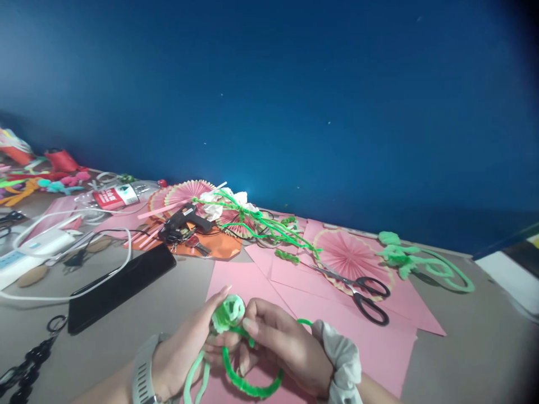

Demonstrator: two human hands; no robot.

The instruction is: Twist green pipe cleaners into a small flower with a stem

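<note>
Between my hands is a light-green pipe cleaner flower [228, 312] with a coiled, cup-like head. My left hand [185, 348] is closed round its base, the thumb reaching up along its side. Pale green pipe cleaner tails [197, 377] hang below that palm. My right hand [286, 342] pinches a bright green pipe cleaner [252, 388] close under the flower head. This green stem bends in a wide loop beneath the fingers, and its other end shows above the right wrist. Some fingertips are hidden behind the flower and the loop.
Pink paper sheets [332, 331] lie under my hands. Black-handled scissors [366, 294] rest on them. Farther back are a glue gun [185, 221], green stems [278, 230], a plastic bottle [118, 196] and another green pipe cleaner piece [404, 258]. A black phone-like slab [122, 289] and a power strip [36, 255] sit left.
</note>
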